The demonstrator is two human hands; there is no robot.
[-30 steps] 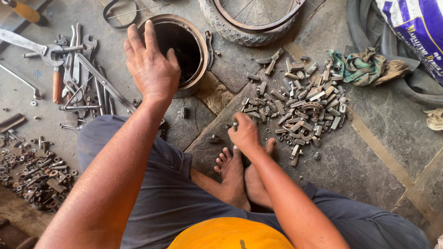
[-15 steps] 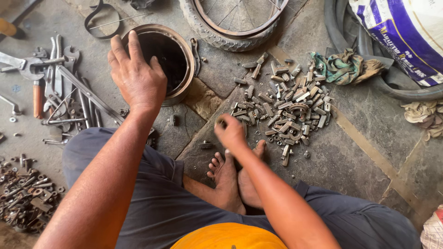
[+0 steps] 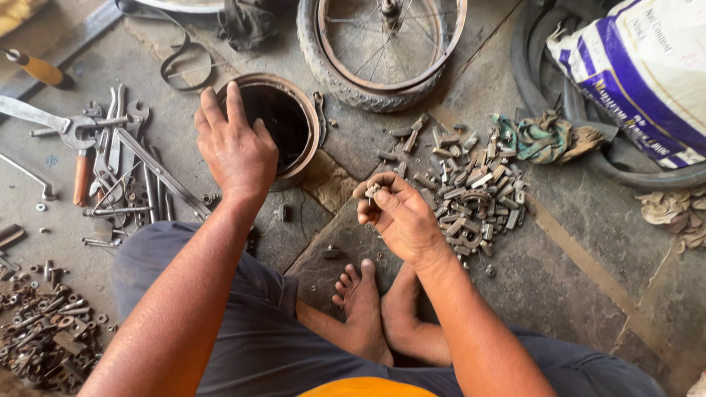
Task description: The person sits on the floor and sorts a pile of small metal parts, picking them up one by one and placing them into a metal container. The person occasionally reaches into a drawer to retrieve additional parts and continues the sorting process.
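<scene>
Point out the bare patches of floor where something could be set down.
Bare floor lies right of the pile of small metal parts, toward the crumpled rag. A smaller patch sits between the round tin and the wheel. Crowded: the wrenches on the left, and rusty bolts at lower left.

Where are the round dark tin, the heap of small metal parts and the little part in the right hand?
round dark tin (image 3: 307, 110), head view, right rim.
heap of small metal parts (image 3: 474, 197), head view, middle.
little part (image 3: 373, 190), head view, end above fingertips.
</scene>
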